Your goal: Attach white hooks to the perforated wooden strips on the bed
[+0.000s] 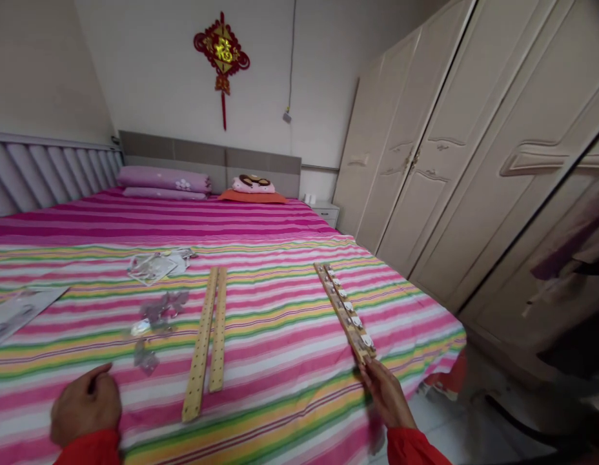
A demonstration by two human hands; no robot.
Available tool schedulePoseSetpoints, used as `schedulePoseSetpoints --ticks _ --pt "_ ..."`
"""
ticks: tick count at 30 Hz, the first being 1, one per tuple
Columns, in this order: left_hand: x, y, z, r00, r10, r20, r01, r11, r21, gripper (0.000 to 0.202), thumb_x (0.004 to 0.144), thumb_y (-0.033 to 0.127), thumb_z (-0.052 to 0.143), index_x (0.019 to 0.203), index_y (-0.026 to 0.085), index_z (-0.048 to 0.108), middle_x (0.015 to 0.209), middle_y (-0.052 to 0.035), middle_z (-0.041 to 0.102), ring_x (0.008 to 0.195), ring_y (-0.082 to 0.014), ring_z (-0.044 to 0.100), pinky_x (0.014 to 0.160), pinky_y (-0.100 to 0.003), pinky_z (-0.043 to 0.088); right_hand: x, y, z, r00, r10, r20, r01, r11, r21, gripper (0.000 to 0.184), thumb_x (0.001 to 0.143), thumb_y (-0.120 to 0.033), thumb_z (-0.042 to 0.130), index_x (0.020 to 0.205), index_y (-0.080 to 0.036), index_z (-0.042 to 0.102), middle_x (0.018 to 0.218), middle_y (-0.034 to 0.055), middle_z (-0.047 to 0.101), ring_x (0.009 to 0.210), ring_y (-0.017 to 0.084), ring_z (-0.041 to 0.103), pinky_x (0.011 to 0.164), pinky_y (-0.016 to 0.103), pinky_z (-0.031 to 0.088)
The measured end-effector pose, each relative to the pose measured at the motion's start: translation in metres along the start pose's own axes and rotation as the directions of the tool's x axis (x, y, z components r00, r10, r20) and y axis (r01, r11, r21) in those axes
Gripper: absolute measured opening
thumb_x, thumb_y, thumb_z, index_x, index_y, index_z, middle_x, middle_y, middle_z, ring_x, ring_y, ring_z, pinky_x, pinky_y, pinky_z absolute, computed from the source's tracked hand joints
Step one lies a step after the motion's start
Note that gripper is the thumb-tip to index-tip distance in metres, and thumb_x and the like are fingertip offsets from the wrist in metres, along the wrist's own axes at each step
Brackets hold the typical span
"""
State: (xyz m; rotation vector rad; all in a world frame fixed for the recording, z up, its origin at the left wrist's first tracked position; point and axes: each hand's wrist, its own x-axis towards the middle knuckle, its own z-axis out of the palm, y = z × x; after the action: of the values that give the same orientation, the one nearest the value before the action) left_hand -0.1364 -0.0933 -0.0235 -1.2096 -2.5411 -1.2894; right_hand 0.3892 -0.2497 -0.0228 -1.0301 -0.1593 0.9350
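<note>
Right hand (385,392) grasps the near end of narrow, tan, wood-like strips bearing white pieces (342,311), on multicoloured striped cloth (275,381); level support should steady them. Left hand (86,402) curled, contents indeterminable.

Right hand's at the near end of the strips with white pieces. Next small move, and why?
I'd probably have the right hand gently let go of the strips with white pieces: they seem to lie along the striped cover, which looks able to support them without a grip.
</note>
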Motion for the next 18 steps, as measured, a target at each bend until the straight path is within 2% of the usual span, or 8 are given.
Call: schedulePoseSetpoints --ticks 4,7,10,13,15,18 --pt "-0.002 0.000 -0.005 0.998 0.051 0.040 -0.053 0.998 0.037 0.028 0.073 0.029 0.048 0.091 0.026 0.070 0.083 -0.0011 0.063 0.072 -0.0189 0.051 0.065 -0.031 0.044 -0.006 0.015 0.000 0.998 0.028 -0.061 -0.022 0.996 0.092 0.031 0.047 -0.022 0.085 0.073 -0.015 0.069 0.066 0.0008 0.071 0.056 0.011 0.064 0.052 0.017 0.055" --pt "-0.006 0.004 -0.010 0.997 0.061 0.045 -0.061 0.998 -0.009 0.030 0.075 0.027 0.046 0.093 0.022 0.070 0.088 -0.0038 0.063 0.078 -0.0208 0.052 0.071 -0.034 0.045 -0.023 0.037 0.007 0.998 0.026 -0.060 -0.022 0.998 0.064 0.029 0.052 -0.031 0.083 0.070 -0.016 0.066 0.058 -0.0006 0.066 0.046 0.009 0.057 0.044 0.018 0.050" --pt "-0.011 0.009 -0.014 0.996 0.066 0.056 -0.063 0.996 -0.060 0.031 0.077 0.027 0.045 0.095 0.020 0.070 0.089 -0.0057 0.062 0.082 -0.0220 0.052 0.076 -0.037 0.044 -0.050 0.061 0.028 0.998 -0.027 0.053 0.031 0.997 -0.074 0.031 0.058 -0.039 0.081 0.067 -0.015 0.064 0.054 -0.0018 0.063 0.040 0.005 0.047 0.038 0.016 0.039" --pt "-0.014 0.010 -0.015 0.996 0.082 0.040 -0.077 0.989 -0.125 0.030 0.078 0.026 0.045 0.094 0.019 0.070 0.088 -0.0067 0.061 0.085 -0.0226 0.052 0.080 -0.037 0.043 -0.077 0.080 0.059 0.979 0.025 0.203 0.028 0.967 -0.253 0.035 0.061 -0.044 0.080 0.061 -0.014 0.061 0.047 -0.0034 0.057 0.037 0.004 0.041 0.036 0.015 0.032" --pt "-0.015 0.009 -0.014 0.995 0.093 0.020 -0.089 0.985 -0.149 0.029 0.078 0.026 0.045 0.093 0.019 0.069 0.089 -0.0069 0.061 0.087 -0.0229 0.052 0.081 -0.038 0.043 -0.090 0.089 0.080 0.943 0.108 0.315 0.003 0.943 -0.333 0.039 0.061 -0.049 0.078 0.062 -0.014 0.061 0.043 -0.0042 0.053 0.037 0.005 0.042 0.037 0.016 0.031" --pt "-0.015 0.007 -0.012 0.994 0.107 0.013 -0.104 0.983 -0.153 0.029 0.077 0.026 0.045 0.092 0.019 0.069 0.087 -0.0068 0.061 0.086 -0.0230 0.052 0.081 -0.038 0.043 -0.102 0.106 0.110 0.861 0.247 0.444 -0.035 0.901 -0.433 0.045 0.061 -0.056 0.076 0.060 -0.014 0.061 0.041 -0.0037 0.053 0.034 0.005 0.042 0.035 0.017 0.029"
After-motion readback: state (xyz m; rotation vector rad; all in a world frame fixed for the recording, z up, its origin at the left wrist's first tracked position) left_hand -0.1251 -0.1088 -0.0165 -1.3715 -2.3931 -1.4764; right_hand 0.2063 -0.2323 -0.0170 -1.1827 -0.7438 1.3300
